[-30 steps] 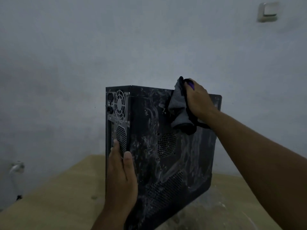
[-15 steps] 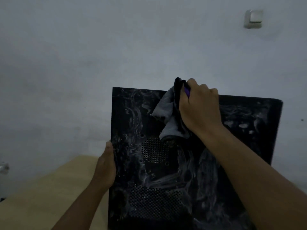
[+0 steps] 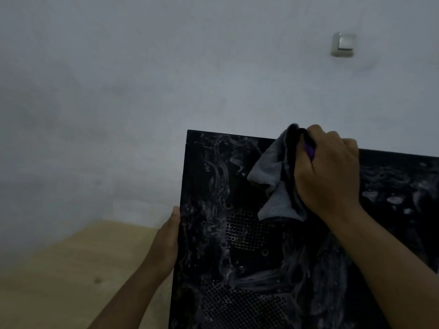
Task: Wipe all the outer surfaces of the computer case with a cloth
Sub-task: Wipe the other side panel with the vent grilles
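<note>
The computer case (image 3: 237, 269) has turned broadside; the left hand (image 3: 166, 241) now seems to brace its edge.

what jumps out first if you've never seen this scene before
The black computer case fills the lower right, its side panel streaked all over with whitish smears. At its top edge the right hand grips a bunched grey cloth against the panel, while the left hand rests against the case's left edge above the pale table.
</note>
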`<action>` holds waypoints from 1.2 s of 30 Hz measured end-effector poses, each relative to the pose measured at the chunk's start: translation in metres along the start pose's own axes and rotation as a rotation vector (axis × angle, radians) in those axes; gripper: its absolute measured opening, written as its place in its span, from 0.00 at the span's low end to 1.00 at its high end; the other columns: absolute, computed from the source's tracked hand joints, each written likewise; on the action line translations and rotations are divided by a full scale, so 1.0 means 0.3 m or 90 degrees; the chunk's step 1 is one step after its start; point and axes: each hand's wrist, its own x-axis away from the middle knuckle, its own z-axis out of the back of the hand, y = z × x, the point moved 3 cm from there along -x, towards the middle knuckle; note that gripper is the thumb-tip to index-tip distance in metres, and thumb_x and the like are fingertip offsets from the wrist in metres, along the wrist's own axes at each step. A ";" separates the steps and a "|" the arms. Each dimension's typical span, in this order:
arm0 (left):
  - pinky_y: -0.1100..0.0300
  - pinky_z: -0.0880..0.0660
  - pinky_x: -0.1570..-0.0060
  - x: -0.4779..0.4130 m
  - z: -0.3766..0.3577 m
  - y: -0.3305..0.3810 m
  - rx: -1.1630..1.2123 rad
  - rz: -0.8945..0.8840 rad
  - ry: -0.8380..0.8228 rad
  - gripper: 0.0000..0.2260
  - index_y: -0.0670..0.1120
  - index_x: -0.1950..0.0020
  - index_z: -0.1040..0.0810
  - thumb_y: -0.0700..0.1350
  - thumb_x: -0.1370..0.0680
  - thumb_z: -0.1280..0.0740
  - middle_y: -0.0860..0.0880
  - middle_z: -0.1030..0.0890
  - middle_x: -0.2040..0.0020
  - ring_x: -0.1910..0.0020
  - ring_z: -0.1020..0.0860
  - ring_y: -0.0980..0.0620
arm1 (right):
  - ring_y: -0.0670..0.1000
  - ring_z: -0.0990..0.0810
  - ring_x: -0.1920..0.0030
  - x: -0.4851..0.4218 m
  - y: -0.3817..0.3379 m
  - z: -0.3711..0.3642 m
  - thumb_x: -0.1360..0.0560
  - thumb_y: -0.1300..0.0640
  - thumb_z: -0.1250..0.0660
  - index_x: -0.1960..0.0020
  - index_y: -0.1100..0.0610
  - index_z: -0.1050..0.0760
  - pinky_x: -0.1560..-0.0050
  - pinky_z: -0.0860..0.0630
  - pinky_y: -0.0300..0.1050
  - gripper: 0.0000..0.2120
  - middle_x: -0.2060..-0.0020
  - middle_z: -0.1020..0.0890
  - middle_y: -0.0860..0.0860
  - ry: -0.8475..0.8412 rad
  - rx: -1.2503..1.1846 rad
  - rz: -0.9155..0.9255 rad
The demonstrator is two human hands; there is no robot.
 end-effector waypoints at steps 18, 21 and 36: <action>0.42 0.26 0.37 -0.159 -0.066 0.502 -0.087 -0.316 0.127 0.18 0.49 0.51 0.21 0.60 0.21 0.43 0.47 0.18 0.48 0.46 0.20 0.47 | 0.52 0.30 0.55 0.039 0.002 0.057 0.23 0.54 0.35 0.52 0.60 0.27 0.49 0.34 0.49 0.08 0.58 0.25 0.52 0.111 -0.109 -0.036; 0.44 0.24 0.42 -0.177 -0.049 0.475 -0.023 -0.318 0.113 0.14 0.48 0.56 0.23 0.57 0.21 0.39 0.42 0.18 0.48 0.50 0.20 0.45 | 0.57 0.30 0.51 0.063 -0.025 0.073 0.25 0.62 0.32 0.47 0.63 0.25 0.50 0.33 0.51 0.09 0.52 0.26 0.58 0.172 -0.040 0.023; 0.46 0.24 0.48 -0.190 -0.035 0.448 0.172 -0.316 0.081 0.21 0.35 0.53 0.20 0.50 0.20 0.43 0.36 0.19 0.51 0.49 0.21 0.40 | 0.56 0.45 0.21 0.171 -0.268 -0.081 0.19 0.58 0.40 0.24 0.67 0.40 0.25 0.39 0.58 0.27 0.23 0.40 0.60 0.100 -0.003 -0.057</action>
